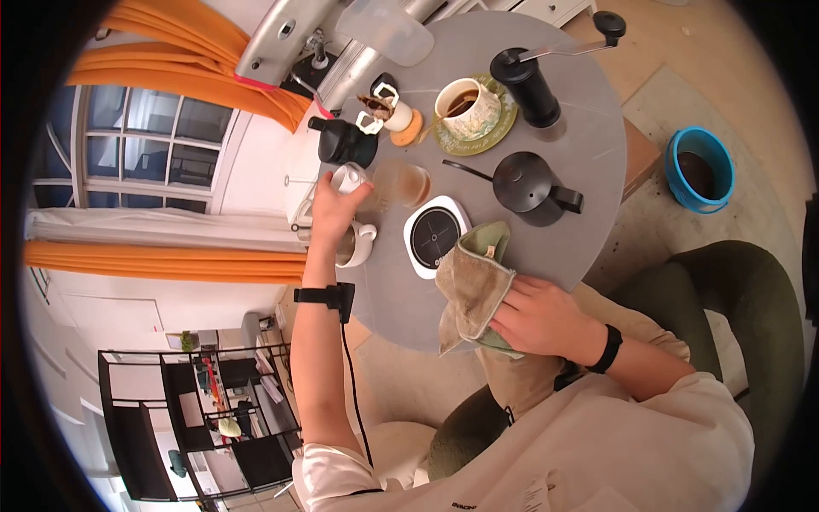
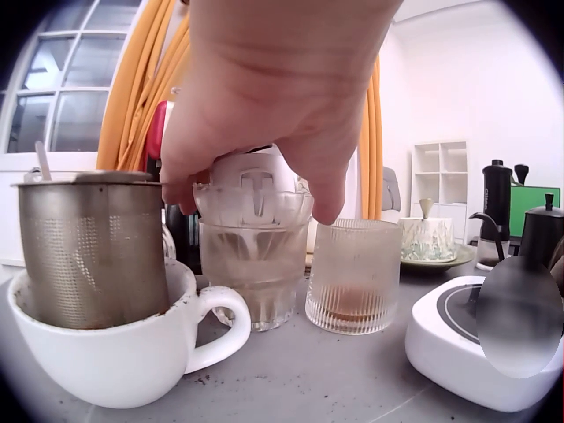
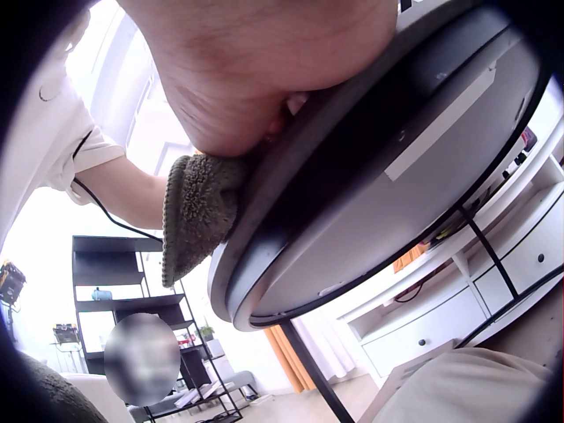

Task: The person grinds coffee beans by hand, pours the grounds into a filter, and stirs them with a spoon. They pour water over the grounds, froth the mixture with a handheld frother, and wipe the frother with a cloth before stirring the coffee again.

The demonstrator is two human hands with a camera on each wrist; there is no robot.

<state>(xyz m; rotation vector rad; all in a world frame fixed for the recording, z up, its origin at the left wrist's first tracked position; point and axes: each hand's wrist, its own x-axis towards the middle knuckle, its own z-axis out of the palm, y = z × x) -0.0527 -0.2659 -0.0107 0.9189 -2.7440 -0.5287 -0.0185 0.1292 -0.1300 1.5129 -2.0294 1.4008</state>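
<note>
In the left wrist view my left hand [image 2: 273, 97] reaches down over a clear glass [image 2: 251, 282], fingers and thumb spread round its rim. The glass appears stacked, one inside another, with a white piece [image 2: 258, 176] in its top. In the head view the same hand [image 1: 337, 209] is at the table's far left. Beside it are a ribbed glass [image 2: 354, 278] with brown residue and a white mug [image 2: 115, 361] holding a metal mesh strainer [image 2: 92, 251]. My right hand [image 1: 542, 317] grips a brown and green cloth [image 1: 478, 277] at the near table edge.
On the grey round table [image 1: 589, 171] stand a white device with a black round top [image 1: 433, 235], a black gooseneck kettle [image 1: 525, 183], a hand coffee grinder [image 1: 529, 90], a patterned coffee cup [image 1: 482, 124] on a green saucer, and a black jar [image 1: 350, 143]. A blue bucket [image 1: 721, 192] is on the floor.
</note>
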